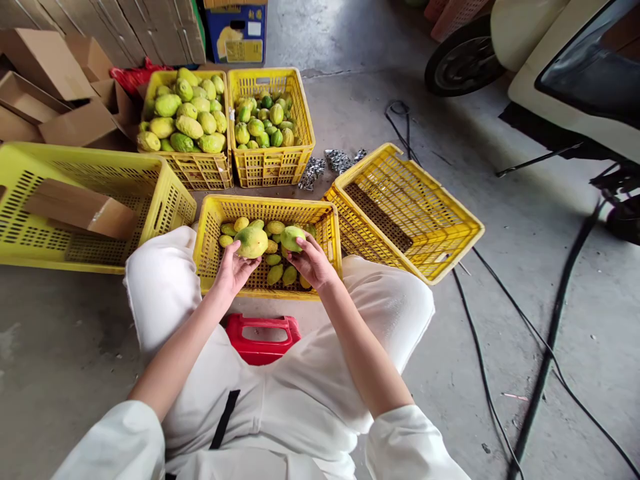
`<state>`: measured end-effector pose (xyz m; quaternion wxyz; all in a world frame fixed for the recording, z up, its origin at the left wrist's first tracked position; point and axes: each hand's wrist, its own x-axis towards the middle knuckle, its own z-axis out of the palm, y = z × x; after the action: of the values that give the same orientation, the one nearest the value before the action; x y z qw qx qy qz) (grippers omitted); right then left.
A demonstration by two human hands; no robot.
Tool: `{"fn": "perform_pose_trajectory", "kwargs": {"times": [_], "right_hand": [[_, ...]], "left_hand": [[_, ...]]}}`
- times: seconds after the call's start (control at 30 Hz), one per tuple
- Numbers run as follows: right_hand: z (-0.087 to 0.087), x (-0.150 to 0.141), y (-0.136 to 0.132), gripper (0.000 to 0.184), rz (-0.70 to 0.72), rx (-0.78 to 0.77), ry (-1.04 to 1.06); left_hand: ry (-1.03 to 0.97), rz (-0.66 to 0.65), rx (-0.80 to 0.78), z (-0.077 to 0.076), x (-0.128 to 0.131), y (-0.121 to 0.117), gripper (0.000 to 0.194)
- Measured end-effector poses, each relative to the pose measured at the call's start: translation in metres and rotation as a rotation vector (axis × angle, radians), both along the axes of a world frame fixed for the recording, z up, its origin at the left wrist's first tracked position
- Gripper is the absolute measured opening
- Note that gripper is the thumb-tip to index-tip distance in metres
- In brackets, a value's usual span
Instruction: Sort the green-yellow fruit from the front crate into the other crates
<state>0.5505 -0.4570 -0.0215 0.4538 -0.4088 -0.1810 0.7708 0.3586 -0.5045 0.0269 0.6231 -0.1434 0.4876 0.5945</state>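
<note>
Two fruits are held, one in each grip: the left grip (233, 272) has its thumb and fingers closed around the larger fruit (251, 243), and the right grip (313, 265) pinches the smaller fruit (293, 238) between thumb and fingers. Beneath both grips is one near crate (267, 201) with roughly a dozen loose fruits (275, 274), partly hidden. Beyond the grips stand one heaped crate (203, 172) and one part-filled crate (274, 167), with one tilted crate (425, 227) right of the right grip and one large crate (107, 265), holding one cardboard piece (83, 208), left of the left grip.
</note>
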Motion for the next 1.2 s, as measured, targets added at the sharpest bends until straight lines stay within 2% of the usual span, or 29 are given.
{"fn": "perform_pose_trajectory", "kwargs": {"times": [0.1, 0.3, 0.43, 0.5, 0.67, 0.8, 0.9, 1.0, 1.2], "right_hand": [[0.004, 0.0, 0.001, 0.06, -0.003, -0.012, -0.007], [0.007, -0.001, 0.0, 0.068, 0.014, 0.02, 0.013], [0.003, -0.002, 0.001, 0.077, -0.007, 0.02, -0.003], [0.0, -0.003, 0.002, 0.077, -0.029, 0.011, -0.006], [0.004, -0.003, 0.005, 0.073, -0.101, 0.039, -0.003], [0.011, 0.001, 0.005, 0.067, -0.06, 0.059, -0.014], [0.014, 0.002, 0.003, 0.07, 0.001, 0.049, -0.019], [0.012, 0.002, 0.002, 0.07, 0.018, 0.055, -0.028], [0.003, 0.003, 0.004, 0.054, -0.005, 0.074, -0.055]], "left_hand": [[-0.013, -0.009, 0.006, 0.003, 0.0, -0.001, 0.017], [-0.026, 0.031, 0.057, 0.005, -0.003, -0.002, 0.046], [-0.016, 0.046, 0.061, 0.005, -0.004, 0.0, 0.054], [-0.009, 0.064, 0.068, 0.006, -0.004, 0.001, 0.051], [0.006, 0.118, 0.052, 0.003, -0.006, 0.002, 0.028], [0.017, 0.097, 0.034, 0.001, -0.009, 0.002, 0.032], [-0.006, 0.063, 0.035, 0.001, -0.009, 0.002, 0.026], [-0.025, 0.026, 0.068, 0.002, -0.008, 0.001, 0.023], [0.002, -0.035, 0.119, 0.005, -0.007, -0.001, 0.036]]}}
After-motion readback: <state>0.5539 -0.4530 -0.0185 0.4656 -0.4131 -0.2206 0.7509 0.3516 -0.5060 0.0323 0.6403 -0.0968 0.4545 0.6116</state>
